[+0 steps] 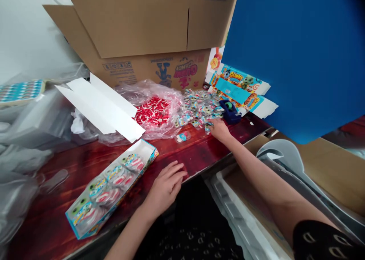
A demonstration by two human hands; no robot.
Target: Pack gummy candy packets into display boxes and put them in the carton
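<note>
My left hand [168, 184] is by the table's front edge, fingers stretched out and holding nothing. To its left lies a long, open display box [146, 148] holding several stacks of clear-wrapped gummy candy packets [116, 176]. At the near right side of a loose pile of candy packets [199, 104], my right hand [220, 130] reaches in. Its fingers close at a small packet there, partly hidden by the hand. A single candy packet [182, 137] sits apart, left of the pile. Just beyond my right hand stands a blue tape dispenser [230, 111].
Behind the pile are a clear bag of red and white gummies [154, 111] and a big cardboard carton [142, 24]. Unfolded printed boxes [242, 87] lean at right near a blue panel [293, 54]. White folded card [99, 108] and plastic containers [37, 119] fill the left.
</note>
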